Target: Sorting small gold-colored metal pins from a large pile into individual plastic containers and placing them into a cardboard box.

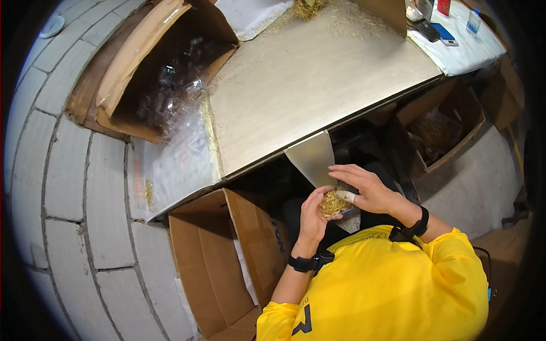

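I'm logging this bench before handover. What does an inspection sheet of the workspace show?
Surface: pale table, strewn with gold bits.
Job's things: clear tub of gold bits, below a metal chute.
Clutter: open box; box of clear tubs; phones.
Grippers: left hand cups the tub; right hand fingers over it.
Cables: nothing seen.
Surroundings: block wall, box under the table.

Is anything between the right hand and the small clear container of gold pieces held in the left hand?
Nothing visible. The left hand cups the clear container of gold pieces from below, and the right hand rests directly on its top, a taped fingertip touching the contents.
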{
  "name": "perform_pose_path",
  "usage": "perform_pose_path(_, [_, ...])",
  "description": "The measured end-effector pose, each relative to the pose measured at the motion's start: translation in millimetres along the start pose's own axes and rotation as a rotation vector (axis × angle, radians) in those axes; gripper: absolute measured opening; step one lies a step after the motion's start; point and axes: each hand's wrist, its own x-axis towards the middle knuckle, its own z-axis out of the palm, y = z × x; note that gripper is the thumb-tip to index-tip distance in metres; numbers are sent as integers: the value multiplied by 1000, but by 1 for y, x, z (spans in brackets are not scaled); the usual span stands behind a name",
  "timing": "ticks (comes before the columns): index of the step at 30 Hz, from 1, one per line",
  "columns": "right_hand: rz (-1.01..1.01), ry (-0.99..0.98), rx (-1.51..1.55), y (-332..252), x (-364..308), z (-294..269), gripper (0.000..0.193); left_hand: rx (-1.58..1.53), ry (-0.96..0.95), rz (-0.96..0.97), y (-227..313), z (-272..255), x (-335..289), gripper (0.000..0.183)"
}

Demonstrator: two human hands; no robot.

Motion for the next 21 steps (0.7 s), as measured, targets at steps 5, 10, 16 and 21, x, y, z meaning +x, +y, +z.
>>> perform_pose_path(5, [-161, -136, -235, -2, 6, 5, 45, -44, 30, 60, -5, -2, 2, 33])
perform_pose_path(10, [-166, -175, -311, -4, -2, 9, 47, -58, 112, 161, -5, -3, 3, 33])
perform_pose_path(16, [-167, -212, -373, -8, 4, 10, 51, -68, 214, 234, -5, 1, 8, 33])
perform_pose_path(21, [-195, -68, -258, -13, 10, 1, 49, -72, 158, 211, 13, 4, 7, 31])
